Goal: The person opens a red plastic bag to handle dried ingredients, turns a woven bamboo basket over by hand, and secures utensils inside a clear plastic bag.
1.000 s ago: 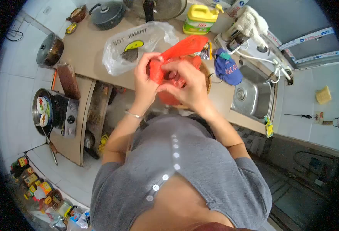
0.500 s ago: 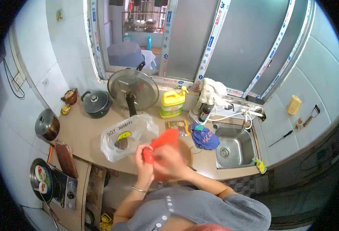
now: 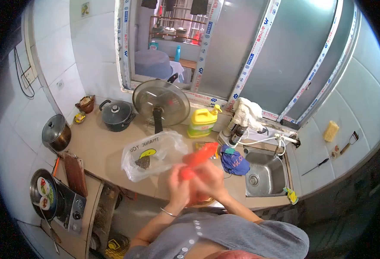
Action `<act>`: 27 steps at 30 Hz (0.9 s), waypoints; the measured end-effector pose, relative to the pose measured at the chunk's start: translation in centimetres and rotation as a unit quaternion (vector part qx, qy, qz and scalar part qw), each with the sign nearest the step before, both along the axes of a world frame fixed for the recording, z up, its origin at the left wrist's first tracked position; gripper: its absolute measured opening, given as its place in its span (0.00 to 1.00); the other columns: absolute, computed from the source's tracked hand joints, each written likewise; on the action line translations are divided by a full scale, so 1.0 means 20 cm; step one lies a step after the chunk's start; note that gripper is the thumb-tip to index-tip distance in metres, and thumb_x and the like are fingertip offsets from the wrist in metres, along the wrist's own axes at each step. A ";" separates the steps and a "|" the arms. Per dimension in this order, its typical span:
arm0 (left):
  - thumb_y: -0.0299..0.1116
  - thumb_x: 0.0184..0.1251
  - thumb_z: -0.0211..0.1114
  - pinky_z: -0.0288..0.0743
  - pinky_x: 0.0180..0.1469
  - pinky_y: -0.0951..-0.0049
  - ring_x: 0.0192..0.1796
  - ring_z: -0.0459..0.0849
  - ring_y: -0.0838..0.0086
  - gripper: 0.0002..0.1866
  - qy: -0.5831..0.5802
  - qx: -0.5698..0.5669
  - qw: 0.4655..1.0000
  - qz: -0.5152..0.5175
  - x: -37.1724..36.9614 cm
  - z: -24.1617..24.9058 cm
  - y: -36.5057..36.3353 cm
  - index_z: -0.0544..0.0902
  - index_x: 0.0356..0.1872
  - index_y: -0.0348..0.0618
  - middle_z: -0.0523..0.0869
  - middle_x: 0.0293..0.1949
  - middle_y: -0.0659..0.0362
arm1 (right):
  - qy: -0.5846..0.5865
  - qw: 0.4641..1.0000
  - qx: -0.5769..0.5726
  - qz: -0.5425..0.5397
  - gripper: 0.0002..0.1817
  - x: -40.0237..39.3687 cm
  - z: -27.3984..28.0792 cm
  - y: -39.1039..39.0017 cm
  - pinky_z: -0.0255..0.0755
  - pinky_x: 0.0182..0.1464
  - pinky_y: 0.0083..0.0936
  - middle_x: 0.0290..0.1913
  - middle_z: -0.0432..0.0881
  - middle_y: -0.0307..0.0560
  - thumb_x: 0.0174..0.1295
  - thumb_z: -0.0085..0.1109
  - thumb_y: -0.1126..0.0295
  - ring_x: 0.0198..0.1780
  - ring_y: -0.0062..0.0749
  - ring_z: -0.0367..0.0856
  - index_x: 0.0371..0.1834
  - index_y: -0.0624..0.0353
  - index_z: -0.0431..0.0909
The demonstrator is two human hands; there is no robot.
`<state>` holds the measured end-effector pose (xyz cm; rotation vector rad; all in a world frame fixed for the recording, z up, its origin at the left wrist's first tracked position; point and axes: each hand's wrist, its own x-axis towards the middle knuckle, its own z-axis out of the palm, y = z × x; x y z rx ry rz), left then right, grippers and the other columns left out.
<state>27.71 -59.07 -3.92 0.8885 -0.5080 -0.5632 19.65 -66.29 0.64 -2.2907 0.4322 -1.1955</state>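
Observation:
Both my hands are up in front of my chest, gripping a red plastic bag (image 3: pixel 203 154). My left hand (image 3: pixel 178 186), with a bangle on its wrist, is closed around a bunched part of it. Against it, my right hand (image 3: pixel 212 178) is closed on the bag too, its fingers blurred by motion. The bag's loose end points up and to the right, and more red shows below the hands. Left of them lies a clear plastic bag (image 3: pixel 172 144) printed THANK YOU, with something dark (image 3: pixel 143 162) in it. Whatever the red bag holds is hidden.
A yellow jug (image 3: pixel 201 125), a blue cloth bag (image 3: pixel 235 163) and a steel sink (image 3: pixel 265 190) are to the right. Toward the wall stand a large lid (image 3: pixel 168 101) and a black pot (image 3: pixel 116 115). At left, a pan (image 3: pixel 39 175) rests on a stove (image 3: pixel 75 213).
The camera view has shifted, moving the counter right and down in the picture. My hands have drawn closer together on the red bag, whose upper part is now narrower and bunched.

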 end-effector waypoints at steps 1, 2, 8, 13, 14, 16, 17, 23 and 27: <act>0.19 0.61 0.60 0.68 0.48 0.81 0.43 0.72 0.81 0.08 0.004 -0.002 1.000 0.005 0.02 -0.04 -0.01 0.75 0.40 0.39 0.74 0.40 0.65 | 0.004 1.000 -0.002 0.005 0.11 0.00 0.00 0.00 0.76 0.34 0.29 0.32 0.80 0.47 0.48 0.68 0.72 0.31 0.39 0.81 0.34 0.57 0.78; 0.18 0.60 0.60 0.67 0.49 0.81 0.44 0.72 0.80 0.09 -0.080 0.034 0.996 0.009 0.04 -0.08 0.00 0.75 0.40 0.39 0.73 0.41 0.64 | 0.001 1.000 0.003 -0.001 0.10 -0.01 -0.01 0.00 0.76 0.34 0.29 0.32 0.80 0.47 0.48 0.68 0.73 0.31 0.39 0.81 0.34 0.57 0.78; 0.29 0.53 0.65 0.68 0.56 0.62 0.50 0.77 0.60 0.12 -0.217 0.087 0.972 0.030 0.07 -0.21 -0.01 0.80 0.40 0.42 0.81 0.44 0.54 | -0.011 0.999 -0.040 -0.016 0.08 -0.03 0.01 0.03 0.69 0.26 0.22 0.29 0.80 0.44 0.45 0.66 0.77 0.25 0.28 0.76 0.30 0.60 0.78; 0.29 0.51 0.67 0.66 0.57 0.63 0.51 0.76 0.61 0.13 -0.176 0.079 0.981 -0.022 0.09 -0.17 0.02 0.80 0.40 0.42 0.80 0.44 0.55 | -0.013 1.000 -0.019 -0.011 0.08 -0.04 0.01 0.03 0.69 0.27 0.22 0.28 0.81 0.44 0.44 0.65 0.78 0.25 0.28 0.77 0.29 0.61 0.79; 0.29 0.51 0.67 0.66 0.57 0.63 0.51 0.76 0.61 0.13 -0.177 0.080 0.981 -0.023 0.09 -0.16 0.03 0.80 0.40 0.42 0.80 0.44 0.55 | -0.017 1.000 -0.019 -0.001 0.08 -0.04 0.00 0.02 0.69 0.27 0.22 0.29 0.81 0.45 0.44 0.64 0.78 0.25 0.28 0.77 0.29 0.61 0.79; 0.19 0.55 0.63 0.63 0.57 0.77 0.49 0.72 0.76 0.11 -0.111 0.050 0.987 -0.108 0.11 -0.14 0.05 0.77 0.40 0.40 0.71 0.42 0.63 | -0.023 1.000 -0.019 0.008 0.08 -0.04 0.00 0.02 0.69 0.27 0.21 0.30 0.82 0.45 0.44 0.64 0.79 0.26 0.28 0.78 0.29 0.60 0.79; 0.19 0.55 0.63 0.63 0.57 0.77 0.49 0.72 0.76 0.11 -0.111 0.052 0.986 -0.109 0.12 -0.12 0.06 0.77 0.40 0.40 0.71 0.42 0.63 | -0.018 0.999 -0.023 0.014 0.08 -0.05 0.01 0.02 0.69 0.27 0.21 0.30 0.82 0.45 0.44 0.64 0.79 0.26 0.29 0.78 0.29 0.60 0.80; 0.30 0.54 0.69 0.63 0.63 0.64 0.59 0.74 0.59 0.17 -0.249 0.068 0.954 -0.154 0.19 0.00 0.13 0.81 0.46 0.41 0.78 0.55 0.52 | -0.001 1.000 0.006 0.018 0.09 -0.07 0.05 0.00 0.75 0.36 0.28 0.34 0.82 0.49 0.44 0.64 0.76 0.36 0.38 0.82 0.32 0.59 0.80; 0.31 0.56 0.69 0.63 0.63 0.63 0.61 0.73 0.58 0.20 -0.353 0.084 0.921 -0.140 0.22 -0.05 0.11 0.80 0.51 0.40 0.76 0.59 0.50 | -0.010 0.999 0.033 0.001 0.08 -0.07 -0.01 -0.05 0.73 0.33 0.28 0.32 0.81 0.47 0.46 0.64 0.76 0.32 0.38 0.79 0.31 0.60 0.78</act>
